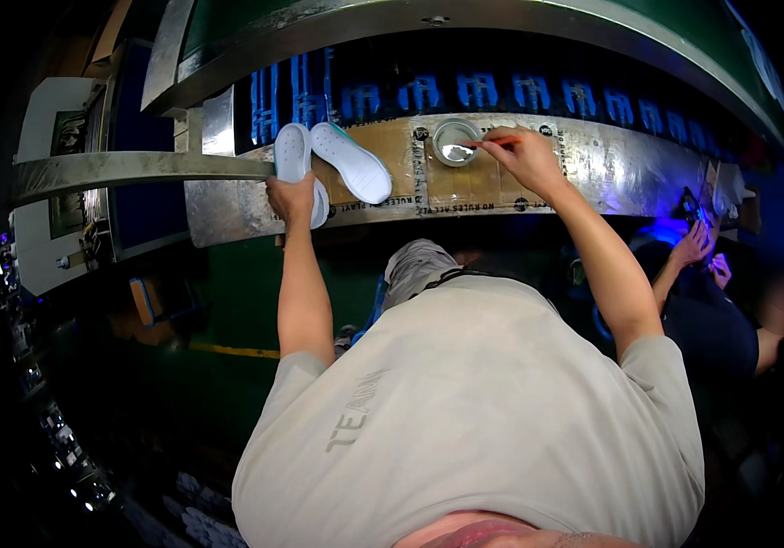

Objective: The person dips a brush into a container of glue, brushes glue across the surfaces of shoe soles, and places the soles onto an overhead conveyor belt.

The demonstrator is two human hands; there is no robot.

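My left hand (292, 197) grips the near end of a white shoe sole (292, 151), which points away from me at the left of the bench. Another white piece (320, 206) shows beside my fingers, partly covered. A second white sole (354, 164) with a green edge lies tilted just to the right, apart from my hand. My right hand (531, 163) pinches a red-handled brush (499, 141). The brush's tip reaches into a round bowl (456, 131) that has whitish liquid in it. The bowl stands on the cardboard covering.
Taped brown cardboard (470, 186) covers part of the metal bench (607, 173). Behind it runs a row of blue racks (477, 90). A metal bar (145, 176) crosses at the left, and a frame (593, 23) arches overhead. Another person's hands (695, 245) work at the right under bluish light.
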